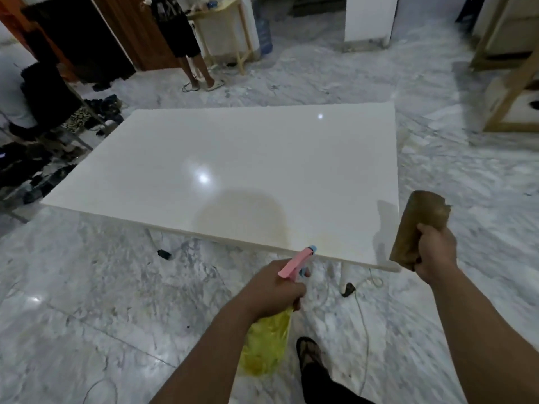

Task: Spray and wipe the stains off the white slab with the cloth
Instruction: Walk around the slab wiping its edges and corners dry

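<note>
The white slab (248, 158) lies flat on low legs in the middle of the marble floor. A faint yellowish stain (242, 217) spreads across its near edge. My left hand (274, 293) grips a spray bottle (268, 342) with yellow liquid and a pink trigger head, its nozzle at the slab's near edge. My right hand (434, 255) holds a folded brown cloth (414, 225) upright above the slab's near right corner.
A person (180, 33) stands at the back by a wooden stand (224, 27). Shoes and a rack (43, 147) crowd the left side. Cables (361, 301) trail on the floor under the slab. My foot (312, 357) is near the bottle. Wooden frames (507, 83) stand at the right.
</note>
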